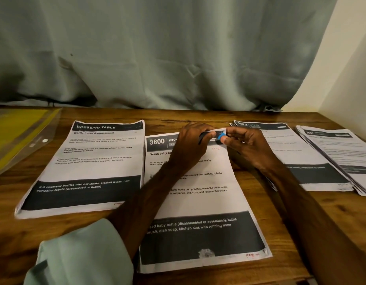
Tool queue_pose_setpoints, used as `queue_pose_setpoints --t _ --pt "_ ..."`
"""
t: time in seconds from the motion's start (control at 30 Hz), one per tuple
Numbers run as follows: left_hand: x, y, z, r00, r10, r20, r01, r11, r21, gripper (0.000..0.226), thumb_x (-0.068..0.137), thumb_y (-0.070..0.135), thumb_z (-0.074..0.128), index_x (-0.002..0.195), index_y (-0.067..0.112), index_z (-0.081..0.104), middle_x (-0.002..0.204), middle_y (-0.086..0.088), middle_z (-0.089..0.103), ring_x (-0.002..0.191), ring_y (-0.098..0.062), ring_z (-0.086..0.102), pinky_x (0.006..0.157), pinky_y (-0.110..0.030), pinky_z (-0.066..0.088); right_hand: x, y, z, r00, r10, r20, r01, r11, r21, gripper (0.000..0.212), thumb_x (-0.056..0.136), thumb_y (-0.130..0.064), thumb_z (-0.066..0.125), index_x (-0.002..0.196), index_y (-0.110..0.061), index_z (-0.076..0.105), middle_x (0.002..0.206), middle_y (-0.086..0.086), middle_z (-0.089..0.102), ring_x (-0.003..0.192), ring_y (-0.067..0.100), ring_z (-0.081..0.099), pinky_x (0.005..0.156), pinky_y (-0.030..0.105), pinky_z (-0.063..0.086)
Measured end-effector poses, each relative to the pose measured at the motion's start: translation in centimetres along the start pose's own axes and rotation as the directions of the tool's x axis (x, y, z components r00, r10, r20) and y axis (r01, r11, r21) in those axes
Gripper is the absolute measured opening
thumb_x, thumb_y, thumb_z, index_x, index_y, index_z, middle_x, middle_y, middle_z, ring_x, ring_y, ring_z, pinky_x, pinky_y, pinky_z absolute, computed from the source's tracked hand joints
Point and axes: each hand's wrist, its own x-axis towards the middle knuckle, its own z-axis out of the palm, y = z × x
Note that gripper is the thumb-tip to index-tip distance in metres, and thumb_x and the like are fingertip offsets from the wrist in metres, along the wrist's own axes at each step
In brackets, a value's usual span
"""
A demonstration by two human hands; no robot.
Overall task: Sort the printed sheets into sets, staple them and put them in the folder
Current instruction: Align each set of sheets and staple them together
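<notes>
Several sets of printed sheets lie side by side on a wooden table [178,116]. The "3800" set [200,204] is in the middle, in front of me. At its top right corner sits a small blue stapler [219,136]. My left hand [191,145] pinches the stapler's dark end and the paper corner. My right hand [245,146] holds the stapler's blue end between thumb and fingers. The "Dressing Table" set [91,161] lies to the left. A "1670" set [299,159] and a "2652" stack [340,155] lie to the right. A clear plastic folder with yellow backing [19,132] rests at the far left.
A grey-green curtain [157,54] hangs behind the table's far edge. A pale wall [350,83] closes the right side. My left sleeve [79,256] covers the near left of the table.
</notes>
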Motion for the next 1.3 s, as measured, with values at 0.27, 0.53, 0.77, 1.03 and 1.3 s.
queue_pose_setpoints --t 0.27,0.53,0.77,1.03,1.3 --pt "-0.03 -0.09 0.0 0.999 0.01 -0.047 -0.01 1.0 0.0 0.021 0.099 0.02 0.062 0.106 0.006 0.075 0.102 -0.01 0.076 0.095 -0.024 0.066 0.089 -0.033 0.044 -0.19 -0.15 0.15 1.0 0.01 0.02 -0.01 1.0 0.016 0.022 0.093 -0.014 0.07 0.111 -0.027 0.068 0.083 -0.035 0.07 0.085 -0.01 0.068 0.066 0.004 0.048" --pt "0.02 0.2 -0.23 1.0 -0.009 -0.01 0.009 0.999 -0.045 0.024 0.098 0.025 0.058 0.105 0.006 0.073 0.1 -0.009 0.074 0.092 -0.023 0.064 0.084 -0.035 0.046 -0.3 -0.29 0.4 0.999 0.022 0.028 -0.024 0.998 0.062 0.022 0.093 -0.014 0.07 0.113 -0.022 0.07 0.081 -0.036 0.069 0.082 -0.011 0.068 0.062 0.004 0.048" --pt "-0.08 0.28 -0.31 0.998 -0.059 0.01 0.059 0.994 -0.09 0.026 0.096 0.032 0.059 0.101 0.009 0.068 0.098 -0.008 0.071 0.088 -0.022 0.065 0.079 -0.037 0.051 -0.39 -0.31 0.64 1.0 0.016 0.025 -0.019 0.995 0.103 0.025 0.091 -0.012 0.071 0.115 -0.02 0.071 0.084 -0.032 0.072 0.083 -0.007 0.07 0.059 0.009 0.052" --pt "0.04 0.25 -0.44 0.999 -0.04 -0.004 0.039 0.993 -0.108 0.019 0.096 0.028 0.062 0.099 0.011 0.069 0.097 -0.004 0.073 0.086 -0.019 0.065 0.079 -0.039 0.053 -0.13 -0.06 0.7 1.0 -0.022 0.009 0.021 0.996 0.088 0.023 0.09 -0.015 0.073 0.108 -0.03 0.07 0.083 -0.036 0.07 0.083 -0.008 0.07 0.063 0.008 0.051" --pt "-0.01 0.1 -0.42 0.998 -0.057 -0.015 0.055 0.991 -0.124 0.02 0.095 0.028 0.063 0.099 0.009 0.068 0.098 -0.006 0.073 0.087 -0.02 0.068 0.079 -0.041 0.056 0.11 0.22 0.94 0.999 -0.034 0.0 0.034 0.998 0.052 0.023 0.089 -0.02 0.075 0.109 -0.032 0.072 0.087 -0.034 0.071 0.086 -0.003 0.071 0.066 0.015 0.057"
